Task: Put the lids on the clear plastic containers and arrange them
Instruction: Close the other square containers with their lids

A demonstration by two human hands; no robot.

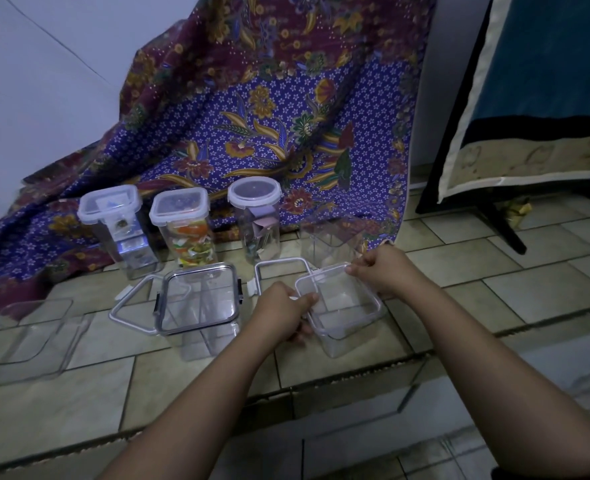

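Observation:
On the tiled floor, both hands hold a clear square container (347, 320) with a clear lid on its top. My left hand (283, 310) grips its left edge and my right hand (380, 268) pinches the far right corner. To its left stands another clear container with a dark-latched lid (198, 301). A loose white-rimmed lid (132, 306) lies left of that, and another loose lid (279, 268) lies behind my left hand. An open clear container (328, 242) stands behind my right hand. Three lidded containers stand at the back: square (113, 220), square with colourful contents (186, 226), round (257, 220).
A purple patterned cloth (269, 109) hangs behind the row and spreads over the floor at left. A clear lidless container (37, 334) lies at the far left. A dark stand leg (505, 225) and a hanging blue cloth (546, 81) are at the right.

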